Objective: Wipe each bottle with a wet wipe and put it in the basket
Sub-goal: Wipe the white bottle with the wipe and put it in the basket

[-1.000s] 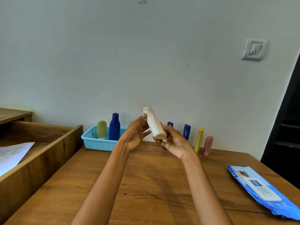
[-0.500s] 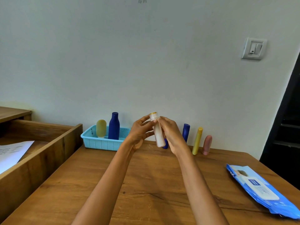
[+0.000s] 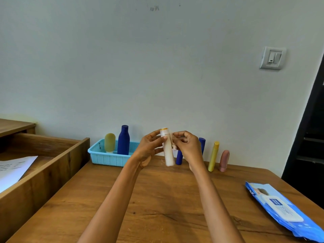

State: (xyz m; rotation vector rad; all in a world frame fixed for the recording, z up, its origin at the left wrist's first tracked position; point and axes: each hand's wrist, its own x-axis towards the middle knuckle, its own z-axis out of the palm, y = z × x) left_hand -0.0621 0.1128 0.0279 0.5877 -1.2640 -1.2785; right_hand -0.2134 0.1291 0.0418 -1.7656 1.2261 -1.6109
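Pale wall [image 3: 157,67] with light switch [image 3: 272,57] behind wooden table [image 3: 166,199].

2 bare forearms reach into view, no sleeves showing. The left hand [image 3: 149,149] and right hand [image 3: 188,148] wear no gloves.

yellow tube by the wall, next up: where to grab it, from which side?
Take the slim yellow tube at mid-body, coming from the front, the table side. It stands leaning slightly, close to the wall, so the back is probably blocked. The pink rounded bottle stands close on its right and a dark blue bottle on its left, so pinch front-on with narrow fingers rather than sideways.
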